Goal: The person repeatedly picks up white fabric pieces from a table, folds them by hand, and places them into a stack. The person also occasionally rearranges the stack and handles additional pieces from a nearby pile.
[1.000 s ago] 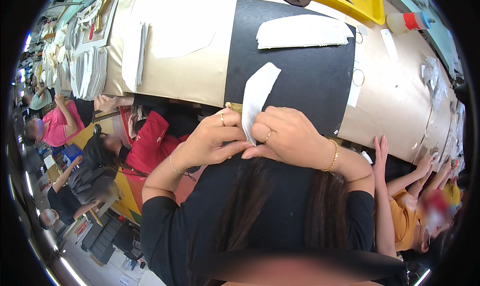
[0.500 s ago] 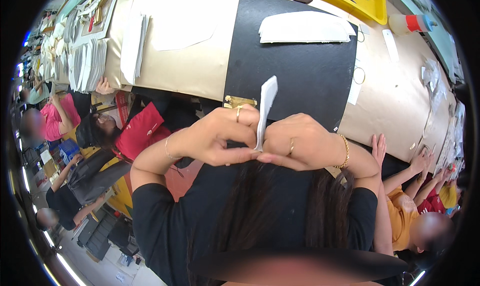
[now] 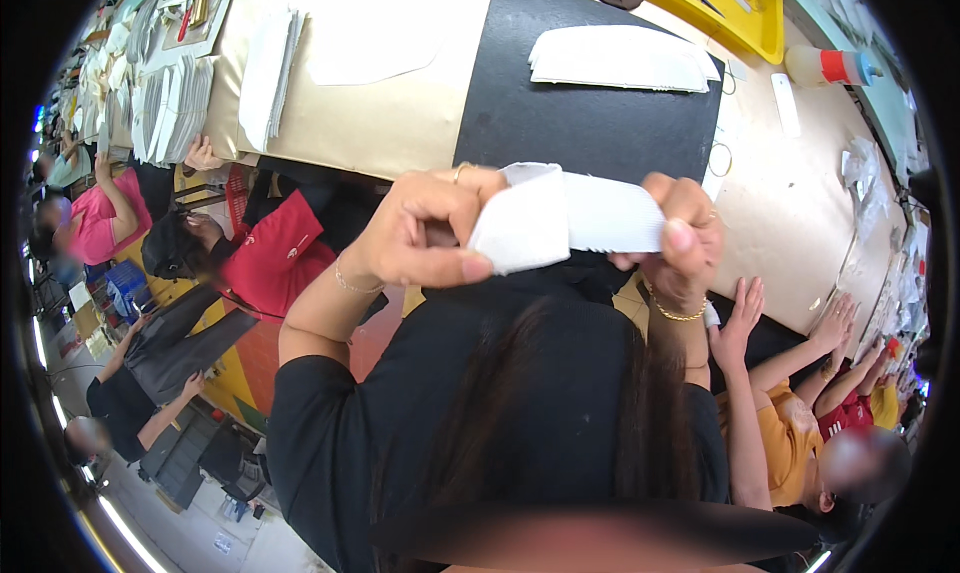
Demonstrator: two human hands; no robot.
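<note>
Both hands are raised in front of the person's chest, holding a white fabric piece (image 3: 565,218) between them. The left hand (image 3: 425,233) is curled shut on the piece's left end, thumb pressed along the lower edge and fingers wrapped over the top, where the fabric is folded back on itself. The right hand (image 3: 685,238) pinches the piece's right end, thumb in front and fingers behind. From the left hand the piece runs toward 3 o'clock; from the right hand it runs toward 9 o'clock, stretched roughly level between the two. A thin gold bracelet (image 3: 675,313) circles the right wrist.

Beyond the hands, toward 12 o'clock, lies a black mat (image 3: 560,103) on the tan tabletop (image 3: 400,123), with a stack of similar white pieces (image 3: 620,58) on the mat's far part. At about 1 o'clock sits a yellow tray (image 3: 745,23), and just to its right a pale bottle with a red band (image 3: 825,66) lies on its side. At 10 to 11 o'clock more white stacks (image 3: 265,63) rest on the tabletop. Other people sit along the tabletop edges on both sides, well apart from the held piece.
</note>
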